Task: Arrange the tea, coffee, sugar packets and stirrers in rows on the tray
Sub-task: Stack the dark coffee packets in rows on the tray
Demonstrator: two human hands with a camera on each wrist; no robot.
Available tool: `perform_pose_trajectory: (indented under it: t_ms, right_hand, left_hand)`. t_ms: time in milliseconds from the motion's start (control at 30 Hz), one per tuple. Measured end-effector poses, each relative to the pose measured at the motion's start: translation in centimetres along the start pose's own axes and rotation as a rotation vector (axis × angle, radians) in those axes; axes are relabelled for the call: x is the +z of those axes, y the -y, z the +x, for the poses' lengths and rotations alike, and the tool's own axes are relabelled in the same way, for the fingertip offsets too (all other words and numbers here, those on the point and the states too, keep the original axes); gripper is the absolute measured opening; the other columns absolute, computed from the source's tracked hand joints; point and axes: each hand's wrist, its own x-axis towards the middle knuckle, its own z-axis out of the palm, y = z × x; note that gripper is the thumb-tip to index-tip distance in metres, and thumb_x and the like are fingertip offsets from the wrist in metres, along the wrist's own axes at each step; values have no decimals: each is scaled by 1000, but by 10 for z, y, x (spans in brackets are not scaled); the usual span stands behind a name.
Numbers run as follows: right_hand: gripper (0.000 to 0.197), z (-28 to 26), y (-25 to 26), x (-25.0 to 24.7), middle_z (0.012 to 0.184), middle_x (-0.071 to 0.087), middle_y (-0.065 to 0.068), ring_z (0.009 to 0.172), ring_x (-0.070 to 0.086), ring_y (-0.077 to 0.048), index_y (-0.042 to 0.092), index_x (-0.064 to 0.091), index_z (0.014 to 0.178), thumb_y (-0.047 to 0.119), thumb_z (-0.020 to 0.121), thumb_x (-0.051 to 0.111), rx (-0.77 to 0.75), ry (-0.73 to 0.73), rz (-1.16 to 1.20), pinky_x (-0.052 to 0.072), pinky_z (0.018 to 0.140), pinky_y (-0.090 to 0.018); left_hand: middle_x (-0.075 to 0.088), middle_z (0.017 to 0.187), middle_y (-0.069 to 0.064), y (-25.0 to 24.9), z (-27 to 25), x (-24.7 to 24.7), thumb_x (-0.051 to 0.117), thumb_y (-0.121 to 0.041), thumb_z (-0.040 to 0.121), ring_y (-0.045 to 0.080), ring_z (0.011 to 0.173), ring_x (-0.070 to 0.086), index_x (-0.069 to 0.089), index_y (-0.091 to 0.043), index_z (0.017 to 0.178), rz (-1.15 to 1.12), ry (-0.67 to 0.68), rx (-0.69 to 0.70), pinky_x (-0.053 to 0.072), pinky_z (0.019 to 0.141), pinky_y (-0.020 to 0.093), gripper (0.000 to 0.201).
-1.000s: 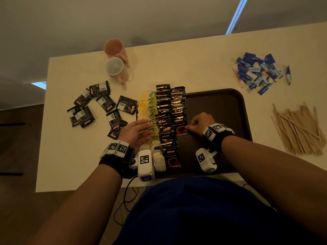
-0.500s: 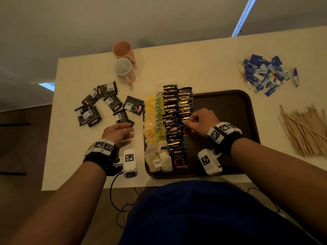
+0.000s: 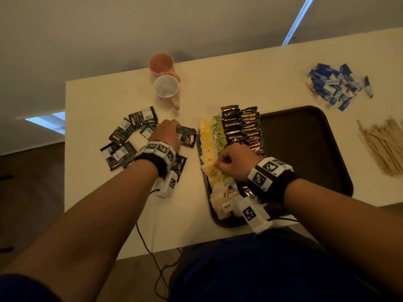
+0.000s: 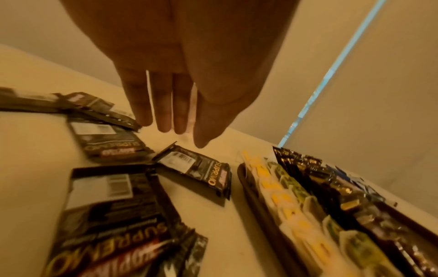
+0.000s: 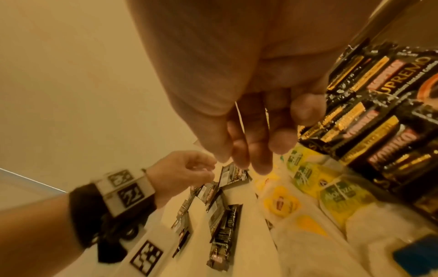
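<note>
Left hand (image 4: 180, 78) fingers straight, empty, over loose coffee packet (image 4: 196, 168) on worktop; right hand (image 3: 234, 163) curled, empty. Advise: pinch packet edge, lift singly.

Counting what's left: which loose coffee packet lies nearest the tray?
The black coffee packet just left of the tray's edge, beside the left hand; the others lie farther left.

"SUPREMO" reads on the black coffee sachets (image 4: 196, 176) loose on table, centre & lower left of left wrist view; same word on sachet rows in tray (image 5: 388, 78), upper right of right wrist view. White tag (image 3: 227, 207) w/ "YATE" on a tea bag, lower centre of head view. Barcodes & wristband markers (image 3: 259, 177): not legible as txt.
</note>
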Motion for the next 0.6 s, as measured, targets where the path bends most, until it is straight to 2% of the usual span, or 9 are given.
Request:
perform_pose_trajectory:
  t_ms: [67, 167, 233, 333, 433, 500, 533, 600]
  right_hand:
    - [20, -2, 1, 7, 84, 70, 0, 78, 64, -13, 12, 74, 90, 29, 92, 63, 24, 0, 10, 53, 73, -26]
    - [18, -3, 4, 15, 81, 68, 3, 77, 64, -12, 13, 74, 90, 27, 91, 64, 34, 4, 20, 51, 70, -24]
    - [18, -2, 6, 17, 78, 66, 5, 75, 62, -11, 13, 74, 89, 27, 91, 64, 45, -9, 31, 47, 67, -22]
    - [19, 3, 10, 22, 82, 70, 1, 76, 63, -12, 12, 75, 91, 27, 91, 64, 50, -23, 51, 47, 68, -23]
    - [18, 8, 15, 23, 85, 70, -1, 78, 64, -14, 12, 75, 92, 27, 91, 64, 28, -72, 69, 50, 71, -27]
    - [18, 12, 21, 22, 93, 70, 0, 82, 63, -14, 14, 72, 101, 26, 91, 64, 7, -204, 90, 52, 78, -29]
    - [22, 15, 25, 21, 102, 68, -1, 86, 62, -13, 15, 68, 109, 26, 90, 65, -13, -290, 115, 51, 80, -27]
    - [46, 24, 36, 20, 120, 59, -2, 98, 57, -11, 14, 56, 128, 28, 87, 70, -73, -374, 178, 45, 82, -22]
  left_hand:
    - [49, 141, 6, -1, 16, 5, 62, -6, 90, 27, 129, 47, 47, -17, 138, 97, 51, 80, 42, 106, 45, 51]
    - [51, 137, 6, 0, 29, 12, 60, -6, 89, 30, 125, 48, 47, -18, 133, 278, 101, 182, 43, 102, 49, 47]
    - [50, 132, 8, 1, 33, 12, 64, -14, 90, 33, 120, 46, 49, -17, 128, 390, 112, 214, 43, 96, 49, 41]
    - [49, 130, 10, 0, 32, 9, 70, -31, 88, 33, 122, 43, 52, -17, 129, 474, 140, 185, 40, 97, 48, 47]
    - [50, 128, 13, -1, 27, 4, 63, -30, 94, 33, 121, 43, 55, -12, 125, 423, 115, 183, 42, 97, 47, 37]
    - [50, 127, 13, 0, 17, -7, 58, -24, 97, 33, 119, 46, 55, -10, 124, 307, 107, 192, 44, 97, 48, 31]
    - [51, 125, 12, 0, 11, -14, 57, -21, 97, 32, 118, 49, 55, -11, 124, 250, 107, 200, 44, 96, 46, 29]
    - [56, 115, 8, 3, -4, -30, 59, -19, 95, 28, 110, 54, 60, -12, 121, 170, 121, 237, 43, 87, 38, 26]
